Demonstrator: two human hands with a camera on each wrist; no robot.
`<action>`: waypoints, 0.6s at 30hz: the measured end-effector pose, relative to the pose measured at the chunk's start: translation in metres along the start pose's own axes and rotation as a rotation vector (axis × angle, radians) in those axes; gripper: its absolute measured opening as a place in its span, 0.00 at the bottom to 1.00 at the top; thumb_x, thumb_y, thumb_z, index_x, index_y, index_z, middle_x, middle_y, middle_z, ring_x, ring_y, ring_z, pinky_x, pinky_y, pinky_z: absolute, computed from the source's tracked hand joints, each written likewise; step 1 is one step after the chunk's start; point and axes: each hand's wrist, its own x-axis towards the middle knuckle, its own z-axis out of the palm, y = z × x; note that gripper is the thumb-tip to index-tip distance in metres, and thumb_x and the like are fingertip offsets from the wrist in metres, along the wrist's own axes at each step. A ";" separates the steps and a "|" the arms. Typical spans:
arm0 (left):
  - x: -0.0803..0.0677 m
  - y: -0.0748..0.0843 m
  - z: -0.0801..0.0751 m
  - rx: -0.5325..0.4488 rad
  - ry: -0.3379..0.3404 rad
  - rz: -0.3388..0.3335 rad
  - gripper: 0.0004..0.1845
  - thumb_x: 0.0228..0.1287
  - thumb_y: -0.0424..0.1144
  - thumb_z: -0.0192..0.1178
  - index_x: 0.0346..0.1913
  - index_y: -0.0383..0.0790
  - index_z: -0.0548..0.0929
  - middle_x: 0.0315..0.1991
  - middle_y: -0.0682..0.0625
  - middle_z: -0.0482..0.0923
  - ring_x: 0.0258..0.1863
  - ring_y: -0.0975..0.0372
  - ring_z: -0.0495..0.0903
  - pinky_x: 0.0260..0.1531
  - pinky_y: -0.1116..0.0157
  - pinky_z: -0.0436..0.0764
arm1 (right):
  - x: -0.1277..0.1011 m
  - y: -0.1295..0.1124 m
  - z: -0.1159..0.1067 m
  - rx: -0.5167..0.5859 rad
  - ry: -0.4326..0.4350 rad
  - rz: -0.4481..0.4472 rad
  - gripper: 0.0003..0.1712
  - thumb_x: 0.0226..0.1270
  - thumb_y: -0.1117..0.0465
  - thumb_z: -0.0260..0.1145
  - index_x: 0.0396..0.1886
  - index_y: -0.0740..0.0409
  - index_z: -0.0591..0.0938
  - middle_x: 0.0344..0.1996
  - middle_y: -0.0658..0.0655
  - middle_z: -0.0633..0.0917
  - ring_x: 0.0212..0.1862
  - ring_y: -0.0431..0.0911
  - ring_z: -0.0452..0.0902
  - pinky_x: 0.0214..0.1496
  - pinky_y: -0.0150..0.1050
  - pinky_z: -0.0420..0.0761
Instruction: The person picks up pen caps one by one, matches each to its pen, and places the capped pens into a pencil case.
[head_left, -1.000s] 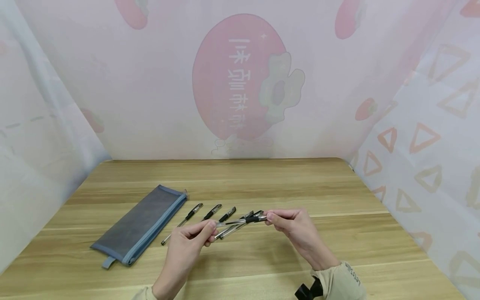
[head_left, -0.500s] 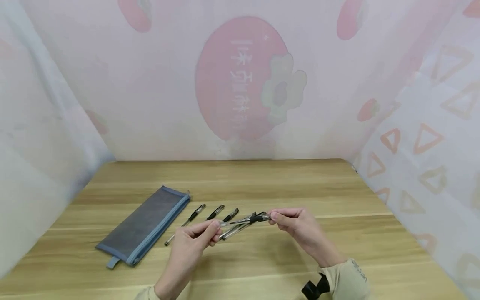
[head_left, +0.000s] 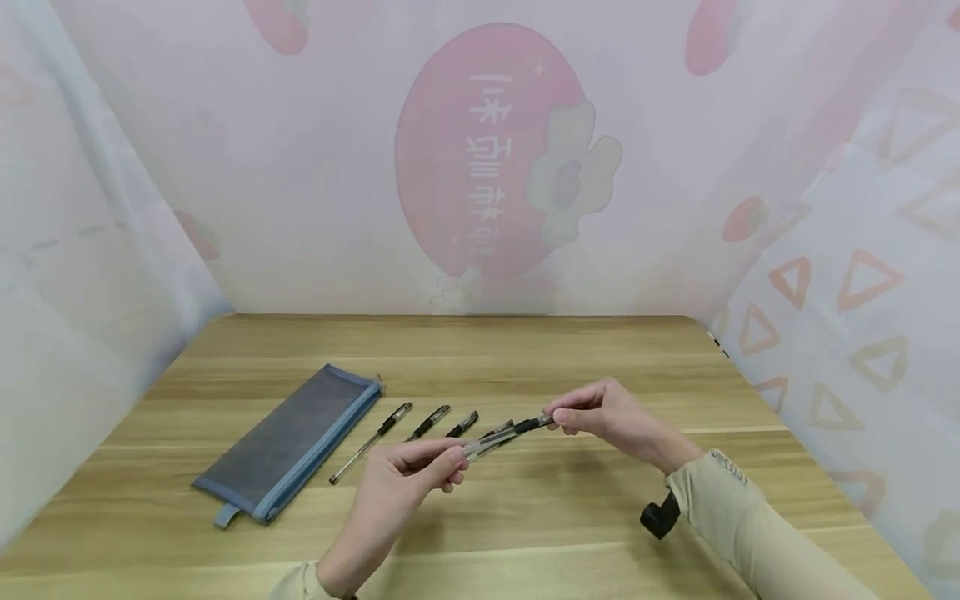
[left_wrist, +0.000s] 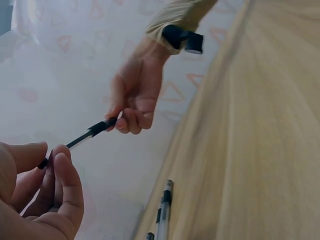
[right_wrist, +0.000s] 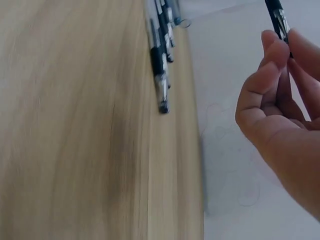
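Both hands hold one gel pen [head_left: 531, 424], which has a clear barrel and a black grip. My left hand [head_left: 408, 479] pinches the barrel end between thumb and fingertips; a small black tip shows there in the left wrist view. At the other end, my right hand [head_left: 611, 417] pinches the pen just past the black grip, thumb against fingers. The pen slopes up toward the right hand, above the table. Similar pens lie below and behind it: one [head_left: 371, 443] at full length, another [head_left: 429, 422] and a third [head_left: 462, 425] partly hidden by the left hand.
A blue-grey mesh zip pouch [head_left: 288, 446] lies left of the pens on the wooden table [head_left: 600, 358]. A further pen [right_wrist: 161, 75] lies on the tabletop. A black wrist camera [head_left: 660, 515] hangs under the right sleeve. Printed cloth walls [head_left: 315, 167] enclose the table.
My right hand has risen and moved a little right, its forearm swinging outward. The held pen now slopes more steeply upward to the right. Both hands keep their pinch.
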 end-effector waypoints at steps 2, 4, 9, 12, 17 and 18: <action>0.000 -0.001 0.000 0.012 -0.030 -0.010 0.16 0.62 0.35 0.69 0.47 0.25 0.85 0.36 0.34 0.84 0.33 0.55 0.84 0.35 0.61 0.85 | 0.004 0.002 -0.004 -0.031 -0.030 0.012 0.16 0.64 0.63 0.71 0.48 0.69 0.85 0.44 0.64 0.86 0.47 0.59 0.81 0.51 0.52 0.80; 0.000 -0.002 0.000 0.027 -0.057 -0.020 0.16 0.62 0.35 0.69 0.48 0.26 0.85 0.36 0.34 0.84 0.34 0.54 0.85 0.37 0.59 0.85 | 0.008 0.005 -0.007 -0.056 -0.063 0.021 0.16 0.63 0.64 0.72 0.48 0.69 0.85 0.45 0.64 0.86 0.51 0.65 0.79 0.54 0.57 0.78; -0.002 -0.008 0.003 0.033 -0.074 -0.101 0.16 0.61 0.33 0.69 0.49 0.26 0.84 0.38 0.38 0.85 0.37 0.52 0.85 0.40 0.57 0.85 | 0.014 0.015 -0.014 -0.108 -0.099 0.071 0.17 0.62 0.65 0.73 0.48 0.70 0.84 0.45 0.63 0.86 0.52 0.67 0.77 0.55 0.51 0.79; -0.002 -0.014 0.007 0.027 -0.060 -0.155 0.15 0.61 0.30 0.69 0.48 0.23 0.83 0.37 0.36 0.85 0.36 0.51 0.85 0.39 0.58 0.85 | 0.016 0.021 -0.017 -0.091 -0.111 0.092 0.18 0.62 0.66 0.72 0.49 0.72 0.83 0.45 0.64 0.86 0.52 0.67 0.77 0.55 0.48 0.79; -0.004 -0.024 0.012 0.014 -0.050 -0.238 0.15 0.63 0.26 0.65 0.50 0.19 0.80 0.37 0.32 0.84 0.32 0.52 0.86 0.34 0.61 0.86 | 0.021 0.030 -0.021 -0.068 -0.134 0.108 0.20 0.62 0.67 0.72 0.50 0.76 0.81 0.44 0.66 0.86 0.50 0.64 0.79 0.55 0.48 0.79; -0.004 -0.026 0.013 0.015 -0.050 -0.251 0.15 0.63 0.25 0.64 0.50 0.18 0.80 0.36 0.32 0.84 0.32 0.52 0.86 0.34 0.62 0.86 | 0.022 0.032 -0.022 -0.070 -0.138 0.113 0.20 0.62 0.67 0.72 0.50 0.75 0.81 0.43 0.66 0.86 0.49 0.63 0.80 0.54 0.49 0.80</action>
